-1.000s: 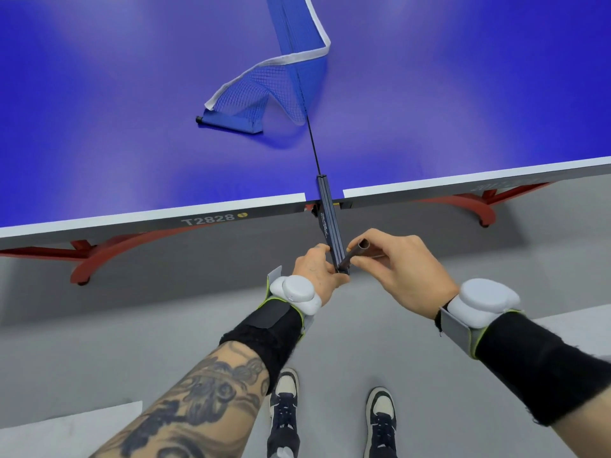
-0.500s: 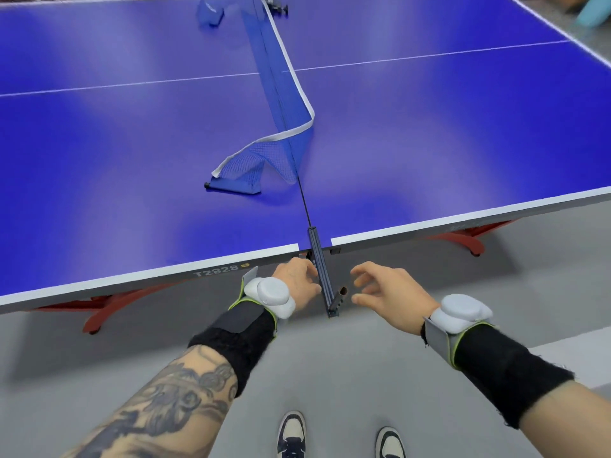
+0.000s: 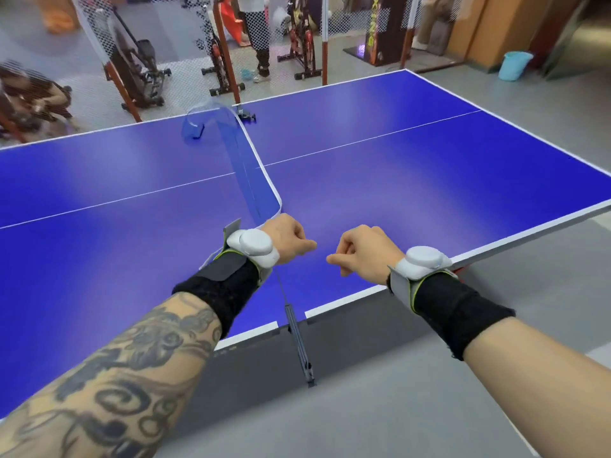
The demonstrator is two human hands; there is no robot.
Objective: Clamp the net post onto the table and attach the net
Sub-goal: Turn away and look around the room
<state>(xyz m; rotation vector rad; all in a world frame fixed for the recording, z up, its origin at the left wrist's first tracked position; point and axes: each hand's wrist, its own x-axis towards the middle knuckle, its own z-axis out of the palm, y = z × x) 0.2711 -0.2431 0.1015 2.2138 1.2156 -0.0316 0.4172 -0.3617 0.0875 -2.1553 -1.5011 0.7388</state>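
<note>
Net post (image 3: 299,345) sits clamped on bench (image 3: 429,193) edge; net (image 3: 251,180) lies slack, unattached. Left hand (image 3: 286,241) and right hand (image 3: 362,247): grip curled, empty.

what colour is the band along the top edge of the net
White, running along the net down toward the left hand; the head view, the only one, shows it.

I was looking at an indoor sports or fitness hall. A blue table tennis table (image 3: 396,180) filled most of the view. Beyond its far edge stood exercise bikes (image 3: 299,44) and another fitness machine (image 3: 139,71) on grey flooring, behind mesh barrier panels (image 3: 211,34) on red posts. A turquoise bucket (image 3: 514,65) sat past the table's far right corner.
</note>
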